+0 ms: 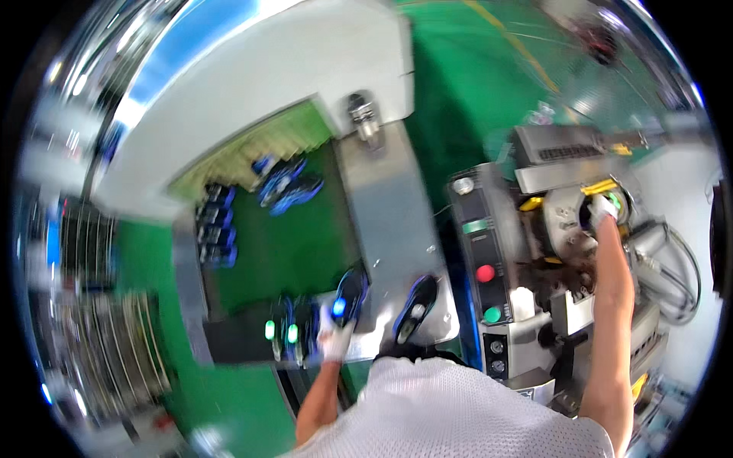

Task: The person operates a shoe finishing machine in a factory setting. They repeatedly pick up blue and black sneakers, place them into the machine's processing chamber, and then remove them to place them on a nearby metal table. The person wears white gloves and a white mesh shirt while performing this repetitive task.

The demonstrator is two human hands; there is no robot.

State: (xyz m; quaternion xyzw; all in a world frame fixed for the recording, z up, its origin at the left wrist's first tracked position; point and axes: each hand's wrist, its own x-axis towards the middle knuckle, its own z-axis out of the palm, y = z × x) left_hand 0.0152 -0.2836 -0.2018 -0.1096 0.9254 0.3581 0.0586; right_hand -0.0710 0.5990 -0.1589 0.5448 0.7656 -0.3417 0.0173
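In the head view, we are taking the green belt (298, 252) as our landmark. At its near right corner, our left hand (334, 341) is gripping a blue-and-black shoe (353, 294), the gloved fingers wrapping its near end. Well to the belt's right, we are holding our right hand (603, 211) at the round opening of a machine (563, 221); blur is hiding those fingers, so we cannot tell whether they are open or closed.

We are judging that the right hand could be getting pinched if an arm were brushing the control panel (475, 248) and starting the machine. The shoe could be twisting loose, since we are gripping only one end.

Counting, we are finding one gripped shoe; one lone shoe (418, 309) lying on the metal desk (397, 206) right of the belt; two shoes (308, 324) along the belt's near edge; four shoes (217, 235) lining its left edge; and, towards its far end, a pile (289, 187) of perhaps three, too blurred for certainty.
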